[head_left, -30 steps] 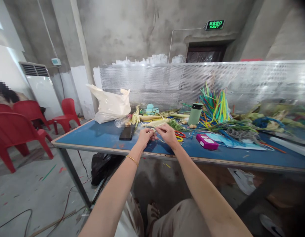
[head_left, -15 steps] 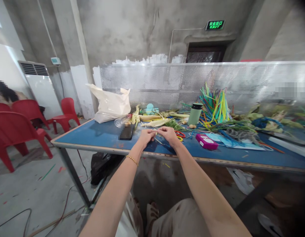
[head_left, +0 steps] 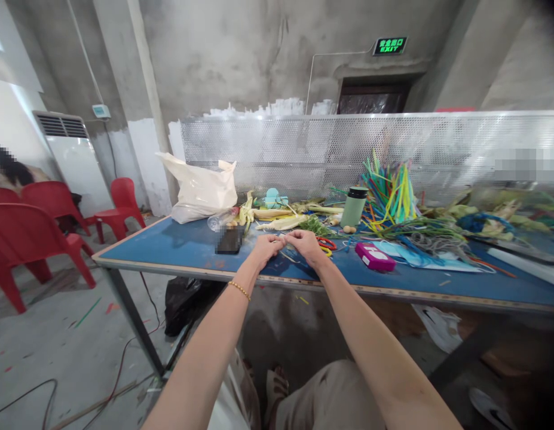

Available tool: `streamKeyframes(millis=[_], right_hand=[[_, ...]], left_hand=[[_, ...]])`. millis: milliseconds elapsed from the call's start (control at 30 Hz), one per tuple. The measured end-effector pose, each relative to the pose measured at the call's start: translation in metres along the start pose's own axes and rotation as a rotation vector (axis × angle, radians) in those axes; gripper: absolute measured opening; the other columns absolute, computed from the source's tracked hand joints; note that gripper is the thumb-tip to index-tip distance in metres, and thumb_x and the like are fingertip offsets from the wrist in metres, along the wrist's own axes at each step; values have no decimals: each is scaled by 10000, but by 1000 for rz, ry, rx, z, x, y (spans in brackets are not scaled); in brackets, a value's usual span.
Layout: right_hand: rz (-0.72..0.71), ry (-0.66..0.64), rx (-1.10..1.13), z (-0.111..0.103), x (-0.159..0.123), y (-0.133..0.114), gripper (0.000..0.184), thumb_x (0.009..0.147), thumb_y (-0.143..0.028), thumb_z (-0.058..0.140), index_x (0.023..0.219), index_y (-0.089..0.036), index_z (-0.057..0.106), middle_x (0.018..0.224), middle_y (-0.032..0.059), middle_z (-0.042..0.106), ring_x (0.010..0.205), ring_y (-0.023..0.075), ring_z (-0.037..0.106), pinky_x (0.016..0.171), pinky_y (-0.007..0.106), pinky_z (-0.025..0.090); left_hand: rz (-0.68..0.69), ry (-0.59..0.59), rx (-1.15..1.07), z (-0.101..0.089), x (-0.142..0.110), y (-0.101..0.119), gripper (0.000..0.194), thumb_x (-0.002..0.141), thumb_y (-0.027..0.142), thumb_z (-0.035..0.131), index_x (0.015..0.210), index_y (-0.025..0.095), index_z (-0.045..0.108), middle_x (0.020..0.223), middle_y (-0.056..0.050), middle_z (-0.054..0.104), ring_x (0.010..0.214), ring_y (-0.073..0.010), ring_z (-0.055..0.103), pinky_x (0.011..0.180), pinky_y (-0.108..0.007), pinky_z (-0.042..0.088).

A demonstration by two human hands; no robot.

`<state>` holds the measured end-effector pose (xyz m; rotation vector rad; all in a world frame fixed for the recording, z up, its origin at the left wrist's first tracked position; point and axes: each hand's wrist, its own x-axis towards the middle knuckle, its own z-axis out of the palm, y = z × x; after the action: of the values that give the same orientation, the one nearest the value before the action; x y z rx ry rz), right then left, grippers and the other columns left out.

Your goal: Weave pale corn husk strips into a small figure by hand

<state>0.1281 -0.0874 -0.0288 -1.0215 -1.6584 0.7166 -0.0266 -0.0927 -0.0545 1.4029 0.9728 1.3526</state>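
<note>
My left hand (head_left: 266,247) and my right hand (head_left: 304,243) meet fingertip to fingertip over the front of the blue table (head_left: 169,249). Both are closed in a pinch on a thin pale strip (head_left: 289,257), whose loose end hangs below the fingers. What kind of strip it is, I cannot make out. Just beyond the hands lie pale yellow corn husks (head_left: 283,223) and green sprigs (head_left: 318,226). Scissors with red and yellow handles (head_left: 327,243) rest right beside my right hand.
Left of the hands are a dark phone-like object (head_left: 229,240), a clear bottle (head_left: 216,222) and a white plastic bag (head_left: 205,191). To the right stand a green flask (head_left: 354,208), a purple box (head_left: 375,257) and a colourful bundle of pipe cleaners (head_left: 395,194). Red chairs (head_left: 124,206) are at left.
My fingertips have drawn slightly closer together around the strip, and its loose end has shifted a little. Everything else looks the same.
</note>
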Motion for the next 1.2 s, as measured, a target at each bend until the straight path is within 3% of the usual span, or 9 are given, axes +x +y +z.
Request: streamKeyframes(millis=[367,567,733,867,1000,1200], right_hand=[[0,64,-30,1,5,7,366,597,-535,708,604,-173,658,588,16,613,597,142,484,583,280,409],[-50,-20,-79,-2,2,2,467,688,-634,657,561,-186,628,552,-5,525,592,144,468,580,283,380],[-27,-69,29,-1,0,-1,468,583,-639,765,618,-187,645,609,7,610,630,155,515,635,290,430],[-28,-27,72,-1,1,-1,491,559,-647,786,624,-188,625,600,-4,584,601,133,473,611,285,415],[-7,-3,88,-2,2,1,523,544,-662,807,634,-178,629,570,-22,518,570,112,409,560,275,357],[-14,-16,79,-2,3,5,504,568,-643,797,626,-169,637,592,-12,555,583,116,438,590,283,374]], left_hand=[[1,-43,46,1,-2,4,197,637,299,766,655,137,654,498,36,512,442,-66,391,489,-229,246],[-1,-32,30,1,-4,4,191,700,303,744,651,132,674,547,-16,605,427,-74,438,475,-232,246],[15,-17,74,-1,-5,5,150,714,240,724,632,125,673,459,14,528,415,-67,405,486,-228,265],[-8,-74,-4,-1,-2,4,91,690,196,716,716,111,699,545,-6,596,438,-58,430,471,-218,238],[-70,-70,-132,0,1,5,169,653,138,678,816,107,710,668,-40,678,447,-61,475,454,-218,251],[-47,-82,-115,-1,-1,5,134,710,239,715,722,114,668,625,-34,642,436,-62,470,444,-217,245]])
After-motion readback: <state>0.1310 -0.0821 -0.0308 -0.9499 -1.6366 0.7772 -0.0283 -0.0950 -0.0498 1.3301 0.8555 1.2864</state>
